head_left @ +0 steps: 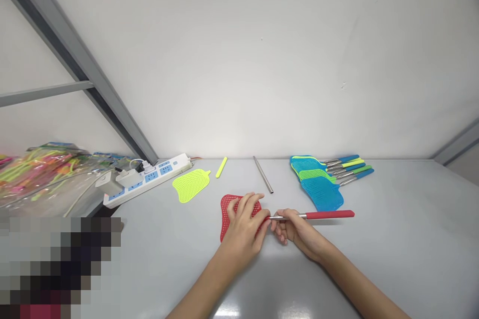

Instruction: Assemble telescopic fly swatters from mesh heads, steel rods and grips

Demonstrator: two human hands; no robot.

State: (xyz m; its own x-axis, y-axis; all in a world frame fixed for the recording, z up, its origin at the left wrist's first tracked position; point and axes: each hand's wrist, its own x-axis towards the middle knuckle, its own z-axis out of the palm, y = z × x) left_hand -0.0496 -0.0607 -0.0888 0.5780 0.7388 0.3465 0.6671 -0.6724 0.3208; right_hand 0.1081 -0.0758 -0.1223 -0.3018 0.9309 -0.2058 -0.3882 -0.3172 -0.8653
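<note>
A red fly swatter head [226,209] lies under my left hand [245,222], whose thumb and forefinger pinch its neck. My right hand [294,232] grips the metal rod [301,216] that meets this neck. The rod ends in a red handle [329,215] pointing right. Whether the rod's tip sits inside the neck is hidden by my left fingers. Beyond my hands lie a loose metal tube [264,174], a yellow handle [221,167] and a yellow swatter head [191,185], all apart from each other.
Several fly swatters with blue and green heads [322,192] lie piled at the back right. A white power strip [149,179] with plugs and cables stands at the left. Plastic bags of colourful parts [56,169] fill the far left. A wall [262,84] closes off the table's back.
</note>
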